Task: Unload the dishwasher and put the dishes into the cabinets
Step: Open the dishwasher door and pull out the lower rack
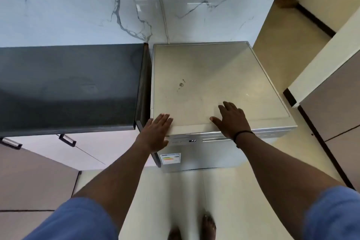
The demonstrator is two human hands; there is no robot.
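Note:
A silver freestanding dishwasher [204, 76] stands against the marble wall, its door shut, with an energy label [170, 158] on the front. My left hand [155, 132] lies flat with straight fingers on the front left corner of its top. My right hand [229, 119] lies flat, fingers spread, on the top near the front edge, a dark band on the wrist. No dishes are visible.
A dark countertop [68, 85] adjoins the dishwasher on the left, with light cabinet doors [93, 148] and metal handles [67, 140] below. More cabinets [335, 107] stand to the right. Beige floor tiles [224, 200] and my bare feet [209, 226] lie below.

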